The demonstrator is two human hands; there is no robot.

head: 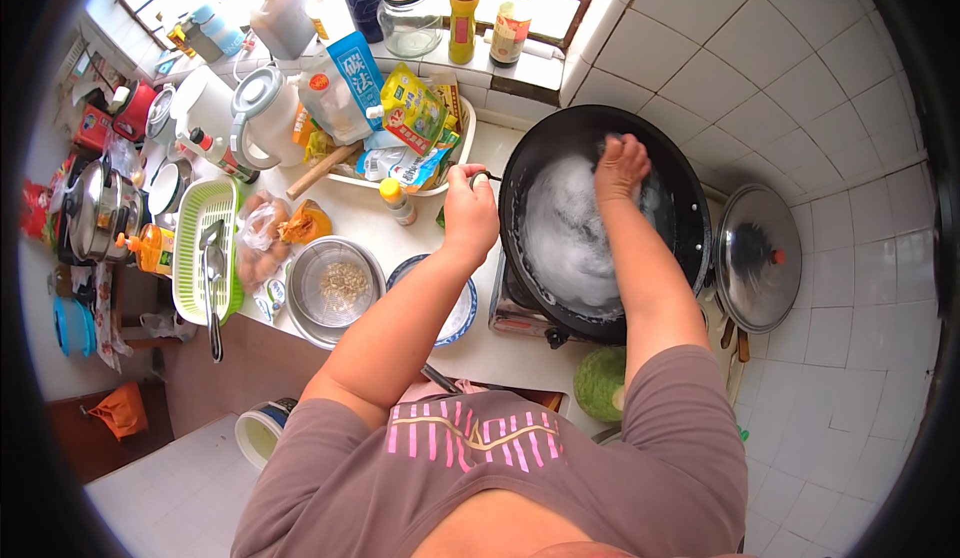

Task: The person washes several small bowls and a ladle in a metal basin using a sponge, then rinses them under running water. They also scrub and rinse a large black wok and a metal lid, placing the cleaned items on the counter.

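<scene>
A large black wok (694, 205) sits on a gas stove (506, 295), holding white foamy water (566, 228). My left hand (472, 216) grips the wok's small loop handle (485, 177) on its left rim. Inside the wok, my right hand (622, 168) presses against the far right wall with its fingers curled. A small dark scouring pad (603, 145) shows at those fingers; most of it is hidden under the hand. Suds cover the bottom of the wok.
Right of the wok a metal lid (757, 258) leans on the tiled wall. A green melon (600, 384) lies near the counter's front. To the left are a blue-rimmed bowl (469, 310), a metal sieve (307, 273), a seasoning bottle (397, 201) and a white basket (469, 137) of packets.
</scene>
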